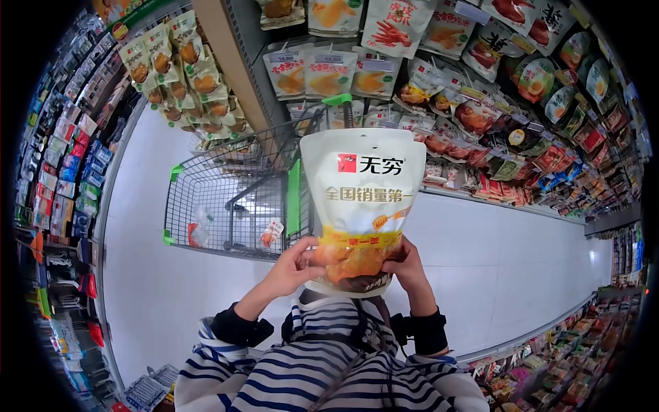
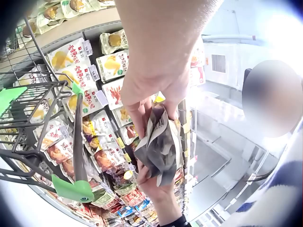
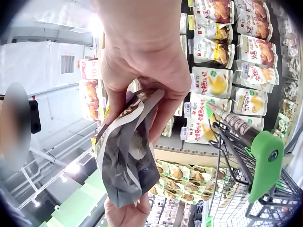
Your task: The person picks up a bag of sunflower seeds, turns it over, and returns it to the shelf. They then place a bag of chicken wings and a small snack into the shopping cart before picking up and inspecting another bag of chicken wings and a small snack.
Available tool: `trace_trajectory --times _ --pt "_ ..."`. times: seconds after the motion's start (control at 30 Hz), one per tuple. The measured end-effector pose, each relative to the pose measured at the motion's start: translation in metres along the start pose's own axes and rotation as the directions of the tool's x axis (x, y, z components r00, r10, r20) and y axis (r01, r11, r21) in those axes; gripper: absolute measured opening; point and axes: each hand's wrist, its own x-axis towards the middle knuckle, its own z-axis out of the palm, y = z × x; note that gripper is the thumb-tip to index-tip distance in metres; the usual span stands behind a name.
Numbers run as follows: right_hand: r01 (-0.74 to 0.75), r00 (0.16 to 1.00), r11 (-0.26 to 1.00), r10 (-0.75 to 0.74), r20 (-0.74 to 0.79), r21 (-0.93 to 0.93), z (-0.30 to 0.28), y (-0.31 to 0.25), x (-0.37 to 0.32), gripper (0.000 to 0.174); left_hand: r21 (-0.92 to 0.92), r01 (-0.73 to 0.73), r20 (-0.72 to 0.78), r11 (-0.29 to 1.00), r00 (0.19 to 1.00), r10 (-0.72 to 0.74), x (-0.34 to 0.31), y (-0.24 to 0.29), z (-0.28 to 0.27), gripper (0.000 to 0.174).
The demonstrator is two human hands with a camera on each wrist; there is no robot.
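Note:
A large white snack pouch (image 1: 371, 199) with Chinese lettering and a picture of browned meat stands upright before the person's body in the head view. The left hand (image 1: 296, 266) grips its lower left edge, thumb on the printed front. At the lower right edge the right hand (image 1: 408, 266) pinches it the same way. Both wrist views show the pouch's dark folded bottom (image 2: 162, 149), with a hand on either side of it. In the right wrist view the right hand (image 3: 147, 78) holds the near side of the pouch, its fingers partly hidden behind it.
A wire shopping cart (image 1: 206, 199) with green corners stands left of the pouch, two small packets inside. Hanging packets (image 1: 329, 72) fill the shelf wall ahead. More shelves (image 1: 75, 165) line the left side. Pale floor (image 1: 494, 247) runs between them.

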Motion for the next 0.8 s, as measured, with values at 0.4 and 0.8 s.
trace_trajectory --times 0.4,0.8 --pt "0.008 0.999 1.000 -0.009 -0.042 -0.015 -0.113 -0.064 -0.019 0.068 -0.051 -0.008 -0.039 0.999 0.999 0.006 0.094 -0.040 0.094 0.033" --pt "0.054 0.997 0.998 -0.052 -0.063 0.032 -0.247 -0.098 -0.062 0.067 -0.042 0.097 0.115 0.994 0.989 -0.092 0.184 -0.058 0.193 0.051"
